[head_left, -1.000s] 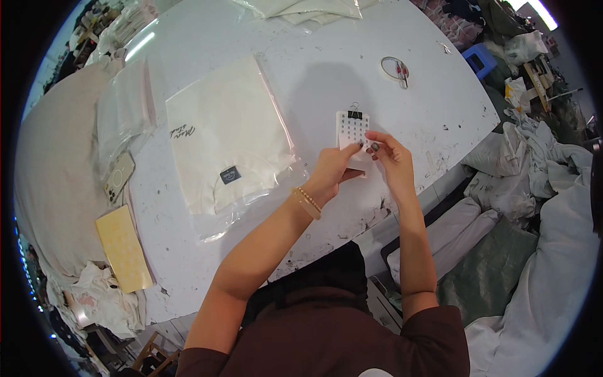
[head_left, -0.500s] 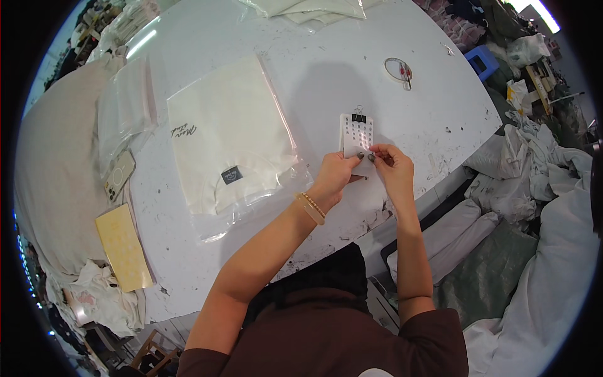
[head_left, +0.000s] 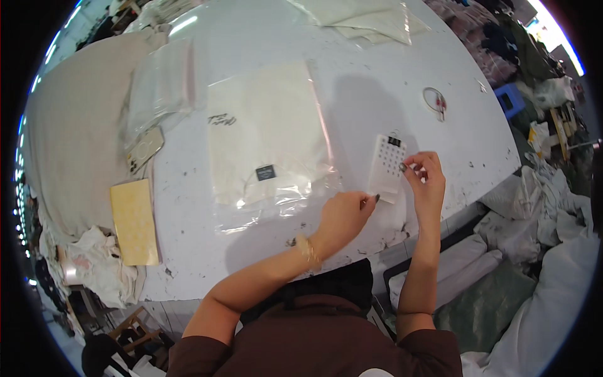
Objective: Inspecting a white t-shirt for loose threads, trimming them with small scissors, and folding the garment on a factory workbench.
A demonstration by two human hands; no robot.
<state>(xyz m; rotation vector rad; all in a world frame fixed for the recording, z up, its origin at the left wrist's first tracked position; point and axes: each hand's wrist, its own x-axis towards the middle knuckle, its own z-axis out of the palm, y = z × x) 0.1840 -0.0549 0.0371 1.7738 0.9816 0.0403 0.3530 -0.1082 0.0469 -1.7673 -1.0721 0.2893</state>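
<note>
The sticker sheet (head_left: 386,168), a small white card set with rows of dark dots and a black mark at its top edge, lies flat on the white table (head_left: 352,81) near the person's front edge, and both hands are at it. Seen from the head camera, the right hand (head_left: 426,182) sits at the sheet's right side, its fingers curled in and pinched together against the dotted face of the card; whether a sticker is between the fingertips is too small to tell. The left hand (head_left: 342,217) rests just below and left of the sheet, loosely closed, with one dark-nailed fingertip reaching out to the sheet's lower left corner and pressing it to the table. A beaded bracelet (head_left: 307,249) circles that wrist.

Just left of the hands lies a folded cream garment in a clear plastic bag (head_left: 267,138), a small dark label showing through; the bag's lower right corner comes close to the left hand. Further left sit a phone (head_left: 144,149) and a yellow card (head_left: 134,221) at the table's edge. Beyond the sheet, well apart, a small ring with something red in it (head_left: 434,102) lies on the table. More bagged pale cloth (head_left: 364,19) lies at the far end.
</note>
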